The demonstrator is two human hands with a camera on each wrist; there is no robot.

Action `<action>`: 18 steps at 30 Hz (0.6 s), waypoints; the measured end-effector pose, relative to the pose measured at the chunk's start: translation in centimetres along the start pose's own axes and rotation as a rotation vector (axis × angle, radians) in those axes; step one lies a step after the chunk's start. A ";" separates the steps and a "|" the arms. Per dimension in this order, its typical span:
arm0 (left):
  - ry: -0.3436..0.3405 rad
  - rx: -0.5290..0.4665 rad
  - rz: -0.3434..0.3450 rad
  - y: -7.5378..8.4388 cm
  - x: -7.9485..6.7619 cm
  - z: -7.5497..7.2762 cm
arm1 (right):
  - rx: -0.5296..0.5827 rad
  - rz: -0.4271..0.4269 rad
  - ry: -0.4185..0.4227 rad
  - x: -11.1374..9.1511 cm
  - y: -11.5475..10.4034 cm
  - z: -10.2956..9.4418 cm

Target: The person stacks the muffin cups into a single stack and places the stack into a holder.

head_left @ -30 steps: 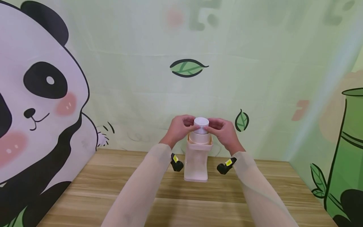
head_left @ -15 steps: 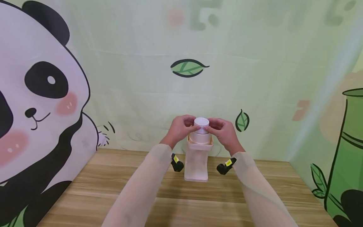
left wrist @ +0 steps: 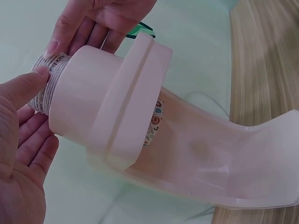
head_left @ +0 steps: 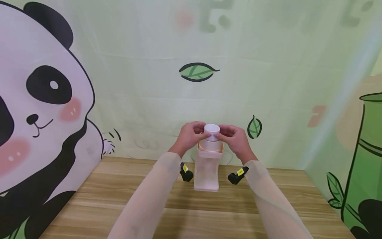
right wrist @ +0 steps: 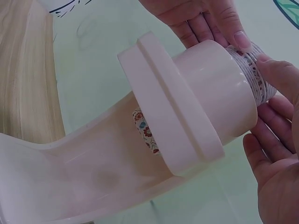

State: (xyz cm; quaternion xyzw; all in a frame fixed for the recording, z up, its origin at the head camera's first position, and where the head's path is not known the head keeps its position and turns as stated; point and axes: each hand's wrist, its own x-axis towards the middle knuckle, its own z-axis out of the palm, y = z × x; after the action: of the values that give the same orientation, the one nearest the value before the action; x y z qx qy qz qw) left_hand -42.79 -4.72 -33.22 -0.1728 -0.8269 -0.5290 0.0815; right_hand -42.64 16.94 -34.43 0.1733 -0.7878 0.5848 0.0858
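A pale pink cup dispenser (head_left: 206, 171) stands upright on the table. A stack of white paper cups (head_left: 212, 128) pokes out of the round collar at its top. My left hand (head_left: 188, 135) pinches the stacked rims from the left, thumb in front and fingers behind. From the right, my right hand (head_left: 235, 137) pinches the same rims, the two thumbs nearly meeting. Both wrist views show the rims closely nested between the thumbs and fingers. Below the collar, the floral-patterned bottom of the paper cup stack (left wrist: 155, 122) shows. The middle of the stack is hidden inside the dispenser.
The wooden table (head_left: 125, 192) ends at a pale green backdrop (head_left: 143, 83) close behind the dispenser. A panda (head_left: 47, 126) and leaves are printed on it. A black wrist camera (head_left: 186, 172) sits on the left sleeve, another black wrist camera (head_left: 237, 176) on the right.
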 end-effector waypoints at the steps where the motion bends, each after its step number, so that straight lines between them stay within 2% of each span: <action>1: 0.001 0.001 -0.003 0.0 0.0 0.0 | -0.002 0.003 -0.002 0.0 0.0 0.0; 10: 0.005 0.007 -0.028 0.0 -0.1 -0.2 | 0.005 0.039 -0.017 0.1 0.1 0.1; 18: 0.004 0.007 -0.016 -0.2 -0.2 -0.3 | -0.001 0.047 -0.009 0.0 0.1 0.1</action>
State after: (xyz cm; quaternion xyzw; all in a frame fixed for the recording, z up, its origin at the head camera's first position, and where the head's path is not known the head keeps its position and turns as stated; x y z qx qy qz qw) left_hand -42.68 -5.08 -33.35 -0.1647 -0.8299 -0.5271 0.0794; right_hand -42.68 16.91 -34.57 0.1575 -0.7924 0.5853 0.0685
